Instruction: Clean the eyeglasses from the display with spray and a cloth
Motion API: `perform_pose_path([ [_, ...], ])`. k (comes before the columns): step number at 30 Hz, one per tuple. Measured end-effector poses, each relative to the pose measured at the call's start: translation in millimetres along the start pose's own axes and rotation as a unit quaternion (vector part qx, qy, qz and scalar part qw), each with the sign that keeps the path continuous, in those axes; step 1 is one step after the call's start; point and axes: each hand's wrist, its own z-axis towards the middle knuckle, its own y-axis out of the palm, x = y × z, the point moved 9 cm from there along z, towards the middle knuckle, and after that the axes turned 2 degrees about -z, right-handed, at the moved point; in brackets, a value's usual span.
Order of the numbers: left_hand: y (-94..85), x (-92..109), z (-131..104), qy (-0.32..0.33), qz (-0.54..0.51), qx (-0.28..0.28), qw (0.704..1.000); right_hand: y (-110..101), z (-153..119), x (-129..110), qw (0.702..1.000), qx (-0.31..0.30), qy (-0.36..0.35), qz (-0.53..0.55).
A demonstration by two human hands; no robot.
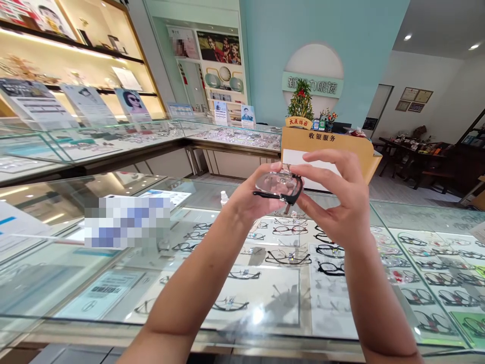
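A pair of eyeglasses (297, 190) with clear lenses and a dark frame is held up above the glass display case (212, 331). My left hand (254, 194) grips it from the left, with the thumb along the upper edge and the palm behind the lenses. From the right, my right hand (339, 199) pinches the same eyeglasses between a forefinger on top and the thumb below; its other fingers are raised. Part of the frame is hidden behind the fingers. Under the glass, below both hands, lie rows of eyeglasses, among them a dark pair (288, 258).
A small white bottle (224, 197) stands on the case beyond my left forearm. To the left, papers (166, 196) lie on the glass, partly blurred out. Farther back are a wooden counter (366, 162) with a plant (300, 103) and more display cases (235, 137).
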Motion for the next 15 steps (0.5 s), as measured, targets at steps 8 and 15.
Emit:
perform_pose_path([
  [8, 7.7, -4, 1, -0.050, -0.044, -0.041, 0.997, -2, 0, 0, 1.000, 0.017, 0.009, 0.018],
  [15, 19.5, 0, -1, -0.060, 0.010, -0.116, 0.991, 3, 0, -4, 0.998, -0.046, 0.009, 0.028],
])
